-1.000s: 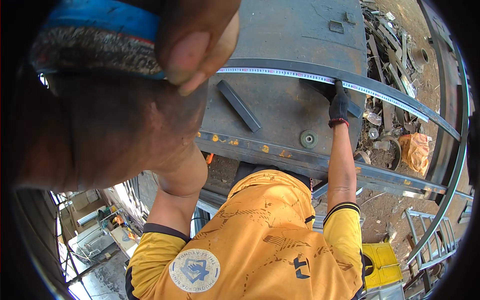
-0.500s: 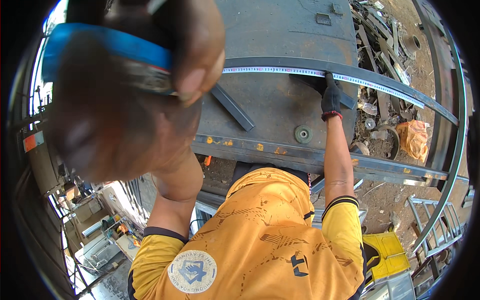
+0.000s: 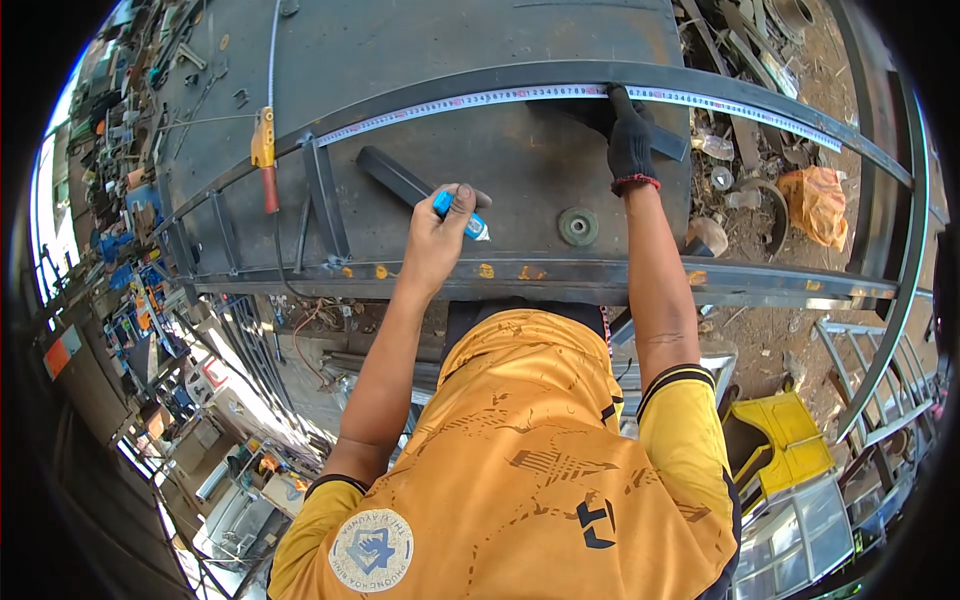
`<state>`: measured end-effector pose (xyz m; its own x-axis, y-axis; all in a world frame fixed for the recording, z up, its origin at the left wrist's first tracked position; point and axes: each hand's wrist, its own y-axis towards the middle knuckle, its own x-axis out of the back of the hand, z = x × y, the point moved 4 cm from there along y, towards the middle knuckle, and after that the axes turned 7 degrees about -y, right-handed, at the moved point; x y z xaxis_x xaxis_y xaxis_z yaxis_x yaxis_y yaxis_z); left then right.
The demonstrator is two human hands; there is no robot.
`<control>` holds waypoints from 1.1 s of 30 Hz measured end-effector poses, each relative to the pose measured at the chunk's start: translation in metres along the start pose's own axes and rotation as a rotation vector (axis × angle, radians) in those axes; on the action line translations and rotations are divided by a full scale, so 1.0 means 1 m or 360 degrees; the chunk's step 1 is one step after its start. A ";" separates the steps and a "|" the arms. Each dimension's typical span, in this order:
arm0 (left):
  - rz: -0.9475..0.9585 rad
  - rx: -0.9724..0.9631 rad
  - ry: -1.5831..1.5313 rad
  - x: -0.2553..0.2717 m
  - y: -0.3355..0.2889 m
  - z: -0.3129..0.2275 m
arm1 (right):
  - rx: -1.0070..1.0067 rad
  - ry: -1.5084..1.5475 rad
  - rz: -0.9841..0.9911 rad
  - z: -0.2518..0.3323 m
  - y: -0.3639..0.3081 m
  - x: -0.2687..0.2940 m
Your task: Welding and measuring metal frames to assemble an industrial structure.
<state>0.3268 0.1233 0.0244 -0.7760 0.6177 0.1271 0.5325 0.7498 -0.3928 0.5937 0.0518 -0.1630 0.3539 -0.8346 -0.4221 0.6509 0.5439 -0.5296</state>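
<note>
My left hand [image 3: 438, 240], bare, is closed around a blue marker pen [image 3: 470, 222] with a pale tip pointing right and down. It is just above the metal table, at the near end of a short dark square tube [image 3: 392, 178]. My right hand [image 3: 632, 150], in a black glove with a red cuff, has its fingers at the white tape measure blade [image 3: 500, 97], holding it against the long curved-looking steel rail [image 3: 430, 88]. The fingertips are partly hidden. Under that hand lies another short dark metal piece [image 3: 668, 143].
A round grinding disc [image 3: 578, 227] lies on the table [image 3: 500, 170] between my arms. A yellow-and-red welding electrode holder [image 3: 264, 150] rests on the frame at left. The near rail [image 3: 560, 280] crosses before my body. Metal scrap and an orange bag [image 3: 815, 205] lie right; a yellow chair [image 3: 785, 440] stands behind.
My left hand, earlier close to the camera with the blue marker pen, has come down to the table. My right hand stays at the tape; the view has shifted slightly.
</note>
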 end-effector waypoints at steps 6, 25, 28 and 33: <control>0.0116 0.0075 0.0553 -0.011 0.030 0.007 | 0.0024 -0.0039 -0.0008 0.009 -0.006 -0.004; 0.0345 -0.1114 0.0481 -0.081 0.187 0.002 | -0.0009 -0.0142 -0.0089 0.009 -0.013 -0.003; 0.0408 -0.1181 0.0524 -0.084 0.195 0.011 | -0.0019 -0.0165 -0.0104 0.010 -0.014 -0.003; 0.0448 -0.1167 0.0498 -0.087 0.198 0.017 | -0.0017 -0.0207 -0.0090 0.011 -0.015 -0.002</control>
<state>0.4942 0.2137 -0.0796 -0.5098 0.7606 0.4020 0.8602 0.4556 0.2290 0.5904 0.0443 -0.1457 0.4013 -0.8679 -0.2927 0.6654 0.4959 -0.5580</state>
